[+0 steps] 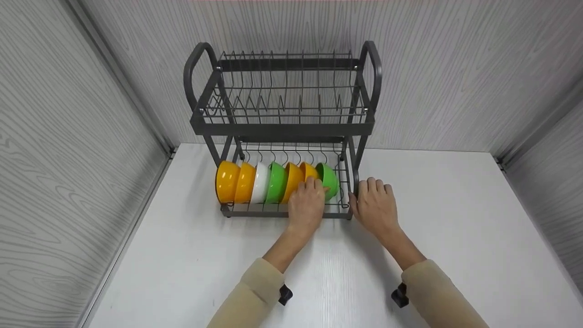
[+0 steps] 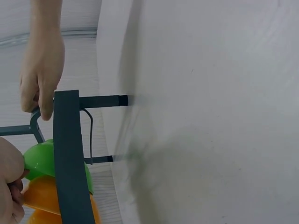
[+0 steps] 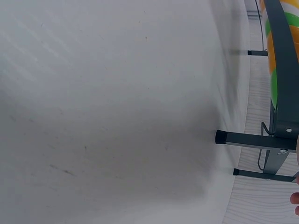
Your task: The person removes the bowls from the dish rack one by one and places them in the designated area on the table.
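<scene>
A row of bowls in orange, white and green stands on edge along the lower tier of a dark two-tier dish rack [image 1: 282, 130]. At the row's right end, my left hand [image 1: 306, 205] pinches the rim of a green bowl [image 1: 331, 180], thumb on its outer side. Those fingers also lie against the neighbouring orange bowl [image 1: 309, 171] and partly cover it. My right hand [image 1: 375, 205] grips the rack's right side frame with curled fingers. In the left wrist view, the right hand [image 2: 42, 77] shows at that frame; the green bowl [image 2: 41, 158] is partly behind a rack bar.
The rack stands on a white table [image 1: 455, 228], near the back wall [image 1: 432, 91]. Its upper tier has wire plate slots [image 1: 282, 102] and a curved handle [image 1: 374, 75] at each end. Grey wood-grain panels [image 1: 68, 159] border the table on both sides.
</scene>
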`<state>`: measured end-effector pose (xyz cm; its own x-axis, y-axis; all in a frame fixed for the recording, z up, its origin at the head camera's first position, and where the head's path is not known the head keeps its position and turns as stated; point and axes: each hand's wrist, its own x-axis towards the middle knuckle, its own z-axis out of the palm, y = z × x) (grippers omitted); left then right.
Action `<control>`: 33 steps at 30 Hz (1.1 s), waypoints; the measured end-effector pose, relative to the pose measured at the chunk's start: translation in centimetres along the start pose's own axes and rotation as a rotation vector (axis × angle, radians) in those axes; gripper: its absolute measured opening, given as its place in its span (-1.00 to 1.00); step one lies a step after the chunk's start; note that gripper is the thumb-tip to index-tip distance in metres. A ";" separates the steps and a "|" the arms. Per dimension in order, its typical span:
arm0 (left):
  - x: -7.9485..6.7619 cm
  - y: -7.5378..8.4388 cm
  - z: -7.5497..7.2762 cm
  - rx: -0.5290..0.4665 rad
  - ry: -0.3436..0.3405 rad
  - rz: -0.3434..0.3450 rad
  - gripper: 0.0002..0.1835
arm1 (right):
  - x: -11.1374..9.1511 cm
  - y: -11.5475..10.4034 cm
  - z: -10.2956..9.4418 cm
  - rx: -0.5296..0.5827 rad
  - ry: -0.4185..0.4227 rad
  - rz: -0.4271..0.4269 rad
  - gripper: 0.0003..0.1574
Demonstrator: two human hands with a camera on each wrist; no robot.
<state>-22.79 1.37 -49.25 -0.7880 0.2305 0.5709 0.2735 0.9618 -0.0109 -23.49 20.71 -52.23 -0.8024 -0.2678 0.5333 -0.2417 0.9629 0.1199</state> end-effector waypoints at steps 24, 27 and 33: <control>0.3 1.6 -1.4 -0.063 0.008 0.038 -0.61 | -0.1 0.1 -0.1 -0.008 -0.039 0.000 -0.54; 0.2 1.8 -1.5 -0.064 0.029 0.057 -0.61 | -0.1 0.1 -0.1 -0.011 -0.027 -0.004 -0.55; 0.0 2.1 -1.8 -0.086 0.051 0.077 -0.64 | -0.1 0.1 -0.1 -0.022 -0.022 -0.007 -0.55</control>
<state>-21.26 3.15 -47.79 -0.7343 0.2938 0.6120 0.3805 0.9247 0.0126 -23.39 20.87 -52.16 -0.8129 -0.2748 0.5135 -0.2355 0.9615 0.1417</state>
